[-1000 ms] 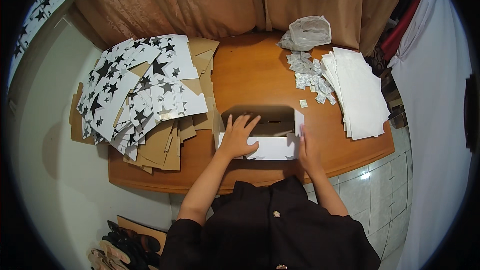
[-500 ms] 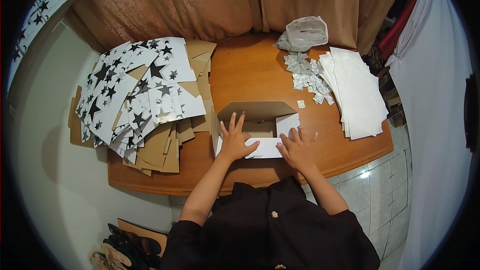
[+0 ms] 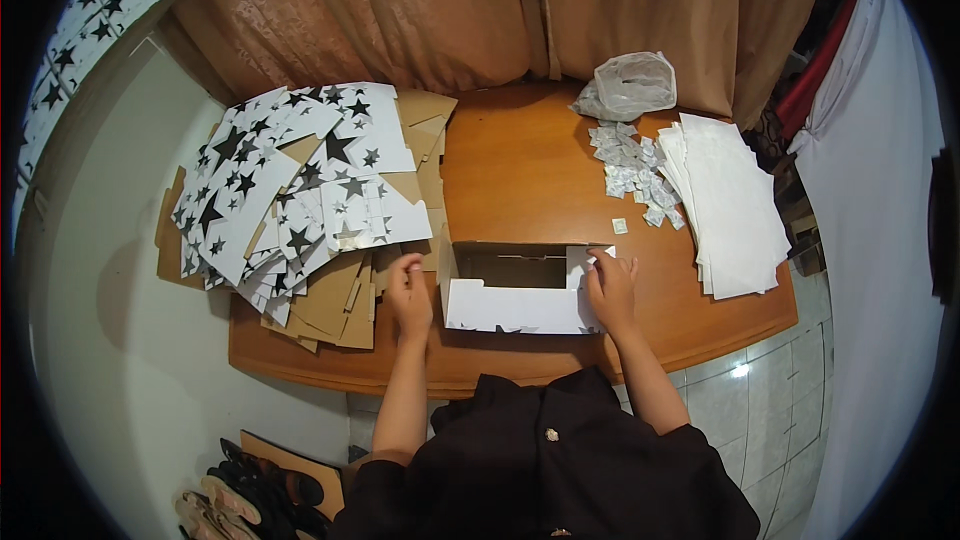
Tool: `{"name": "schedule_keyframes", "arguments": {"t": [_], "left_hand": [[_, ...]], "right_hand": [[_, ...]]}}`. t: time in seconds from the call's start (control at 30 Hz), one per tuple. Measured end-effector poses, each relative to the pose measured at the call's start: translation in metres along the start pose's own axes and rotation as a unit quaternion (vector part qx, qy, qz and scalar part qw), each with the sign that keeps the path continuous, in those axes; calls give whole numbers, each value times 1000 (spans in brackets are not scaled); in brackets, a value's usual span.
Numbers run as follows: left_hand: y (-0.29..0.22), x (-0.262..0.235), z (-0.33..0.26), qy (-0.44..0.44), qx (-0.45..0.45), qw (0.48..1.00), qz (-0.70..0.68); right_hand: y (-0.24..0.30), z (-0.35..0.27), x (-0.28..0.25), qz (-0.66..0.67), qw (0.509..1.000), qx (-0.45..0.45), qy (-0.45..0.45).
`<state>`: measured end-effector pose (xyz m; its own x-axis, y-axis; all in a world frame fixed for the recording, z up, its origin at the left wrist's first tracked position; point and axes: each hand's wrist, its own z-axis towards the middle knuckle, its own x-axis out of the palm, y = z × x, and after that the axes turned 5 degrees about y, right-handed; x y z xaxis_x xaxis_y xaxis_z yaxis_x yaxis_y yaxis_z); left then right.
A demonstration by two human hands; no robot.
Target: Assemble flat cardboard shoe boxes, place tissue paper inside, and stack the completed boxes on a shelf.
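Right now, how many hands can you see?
2. The left hand is just left of the white box, apart from it; the right hand is at the box's right end. Both show, though some fingers are partly hidden.

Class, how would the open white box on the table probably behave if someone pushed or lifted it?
The box would probably be light for its size, since it looks made of thin cardboard. Low and broad, it would likely slide across the table rather than roll. Its open top suggests it might flex if squeezed.
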<state>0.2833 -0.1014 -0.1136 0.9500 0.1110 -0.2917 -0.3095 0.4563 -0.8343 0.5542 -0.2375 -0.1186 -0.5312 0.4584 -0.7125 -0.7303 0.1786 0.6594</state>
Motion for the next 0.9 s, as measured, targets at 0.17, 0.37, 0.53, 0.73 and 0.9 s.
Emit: {"name": "schedule_keyframes", "arguments": {"t": [0.17, 0.37, 0.53, 0.73, 0.9], "left_hand": [[14, 21, -17, 140, -218, 966, -11], [44, 29, -24, 291, -265, 902, -178], [55, 38, -26, 295, -317, 888, -151], [67, 36, -31, 324, -231, 917, 33], [52, 25, -10, 185, -427, 827, -316]], "right_hand": [[-12, 2, 18, -85, 996, -17, -12], [2, 4, 14, -167, 983, 30, 64], [9, 14, 16, -195, 972, 71, 111], [-5, 8, 14, -53, 998, 25, 14], [-42, 12, 8, 116, 992, -12, 51]]}}
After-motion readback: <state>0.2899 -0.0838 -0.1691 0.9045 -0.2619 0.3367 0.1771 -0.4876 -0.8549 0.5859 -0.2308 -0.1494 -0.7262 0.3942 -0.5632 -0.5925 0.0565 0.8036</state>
